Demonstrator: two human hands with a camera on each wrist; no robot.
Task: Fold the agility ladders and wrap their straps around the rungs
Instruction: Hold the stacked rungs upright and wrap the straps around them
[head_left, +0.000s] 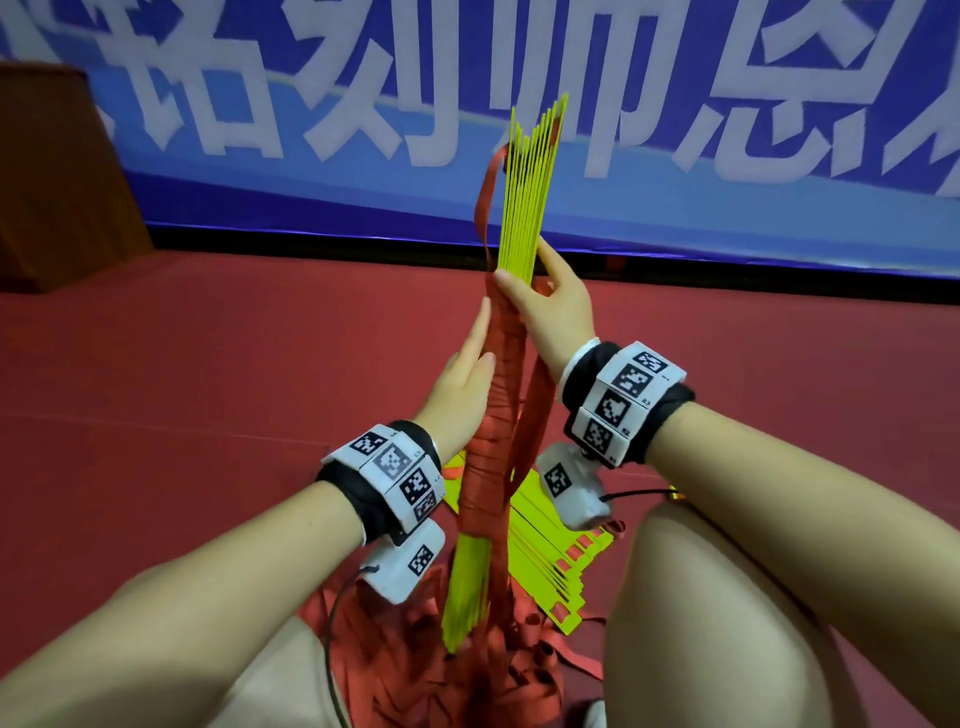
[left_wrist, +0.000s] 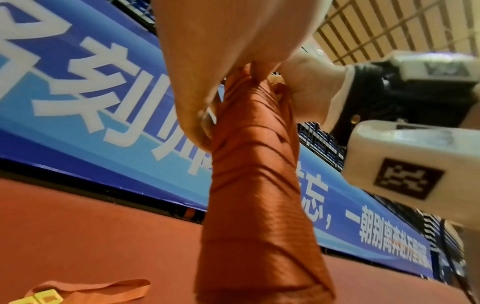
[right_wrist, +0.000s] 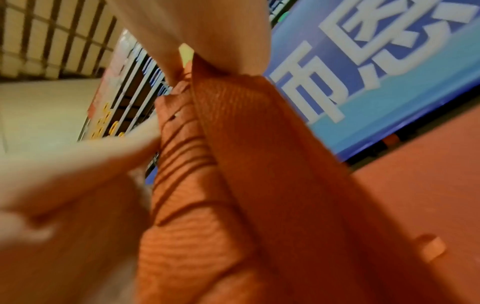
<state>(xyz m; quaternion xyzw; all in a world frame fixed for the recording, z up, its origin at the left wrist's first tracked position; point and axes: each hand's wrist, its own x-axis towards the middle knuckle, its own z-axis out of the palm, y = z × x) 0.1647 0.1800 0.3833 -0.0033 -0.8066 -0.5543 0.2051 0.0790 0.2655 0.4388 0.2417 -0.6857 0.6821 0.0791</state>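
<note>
A bundle of yellow rungs (head_left: 530, 192) stands upright between my knees, its middle wound with red strap (head_left: 493, 426). My right hand (head_left: 540, 296) grips the bundle at the top of the wrapping, thumb on the near side, fingers behind. My left hand (head_left: 470, 358) lies against the left side of the wrapping with fingers straight. A loose strap end (head_left: 485, 202) hangs from the rung tops down to the right hand. The wrapped strap (left_wrist: 257, 185) fills the left wrist view. In the right wrist view the strap (right_wrist: 233, 164) runs up to my gripping fingers.
A second folded yellow ladder (head_left: 550, 561) lies on the red floor (head_left: 208, 364) behind the bundle, with a heap of loose red strap (head_left: 467, 670) at its foot. A blue banner (head_left: 675, 130) lines the far wall. A brown box (head_left: 57, 171) stands at the far left.
</note>
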